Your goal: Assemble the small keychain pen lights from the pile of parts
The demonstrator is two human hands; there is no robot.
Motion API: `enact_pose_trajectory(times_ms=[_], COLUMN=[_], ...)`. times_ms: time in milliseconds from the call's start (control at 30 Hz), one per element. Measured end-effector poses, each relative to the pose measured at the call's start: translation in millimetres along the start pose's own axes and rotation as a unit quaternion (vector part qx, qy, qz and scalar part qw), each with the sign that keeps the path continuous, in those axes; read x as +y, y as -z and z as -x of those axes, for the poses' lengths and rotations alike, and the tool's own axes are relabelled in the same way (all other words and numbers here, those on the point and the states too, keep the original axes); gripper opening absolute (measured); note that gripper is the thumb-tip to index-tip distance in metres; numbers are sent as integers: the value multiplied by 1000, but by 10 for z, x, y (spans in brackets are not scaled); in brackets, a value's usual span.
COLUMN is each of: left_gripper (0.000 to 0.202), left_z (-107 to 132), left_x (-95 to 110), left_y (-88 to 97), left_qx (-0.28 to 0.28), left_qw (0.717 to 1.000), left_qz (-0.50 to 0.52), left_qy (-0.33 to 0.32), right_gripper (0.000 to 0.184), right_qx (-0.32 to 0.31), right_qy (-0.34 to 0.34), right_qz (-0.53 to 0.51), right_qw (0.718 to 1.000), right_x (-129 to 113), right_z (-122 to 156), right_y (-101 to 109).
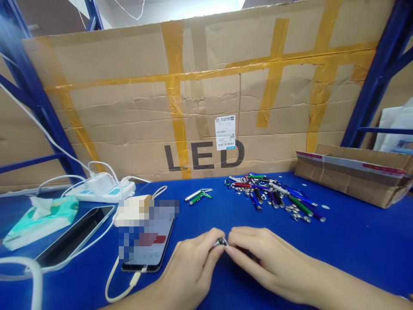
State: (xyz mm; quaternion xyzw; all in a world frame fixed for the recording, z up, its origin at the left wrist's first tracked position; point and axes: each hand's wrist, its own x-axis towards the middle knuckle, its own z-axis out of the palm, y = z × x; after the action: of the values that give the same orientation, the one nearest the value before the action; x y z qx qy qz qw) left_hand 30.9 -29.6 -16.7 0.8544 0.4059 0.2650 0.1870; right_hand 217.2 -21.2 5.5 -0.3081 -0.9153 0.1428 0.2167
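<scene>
My left hand point(190, 265) and my right hand point(258, 254) meet low on the blue table point(355, 241), fingertips pinched together on a small silver metal piece point(221, 242), probably a keychain flashlight; most of it is hidden by the fingers. Beyond the hands lies a pile of small coloured keychain flashlights point(274, 198) with loose silver parts. Two separate flashlights, one silver and one green point(197, 196), lie to the pile's left.
A phone point(148, 249) on a charging cable lies left of my hands, beside a tablet point(74, 237), a tissue pack point(41, 217) and a power strip point(103, 189). A large taped cardboard sheet marked LED point(206, 107) stands behind. An open cardboard box point(355, 172) sits at right.
</scene>
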Motion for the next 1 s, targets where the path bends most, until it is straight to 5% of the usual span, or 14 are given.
enact_pose_trajectory(times_ms=[233, 633, 800, 1000], left_gripper=[18, 17, 15, 20], left_z=[-5, 20, 17, 43], left_x=[0, -20, -12, -58], left_y=[-10, -59, -63, -123], left_qx=[12, 28, -11, 12], left_qw=[999, 993, 985, 964], left_qz=[-28, -90, -161, -253], left_qy=[-37, -73, -65, -79], right_gripper=[27, 26, 25, 28], right_qx=[12, -57, -68, -85], right_qy=[-30, -10, -14, -33], right_qz=[-28, -101, -73, -89], right_qw=[999, 993, 995, 992], right_x=[-33, 34, 18, -33], right_z=[16, -14, -7, 6], right_y=[-21, 58, 82, 92])
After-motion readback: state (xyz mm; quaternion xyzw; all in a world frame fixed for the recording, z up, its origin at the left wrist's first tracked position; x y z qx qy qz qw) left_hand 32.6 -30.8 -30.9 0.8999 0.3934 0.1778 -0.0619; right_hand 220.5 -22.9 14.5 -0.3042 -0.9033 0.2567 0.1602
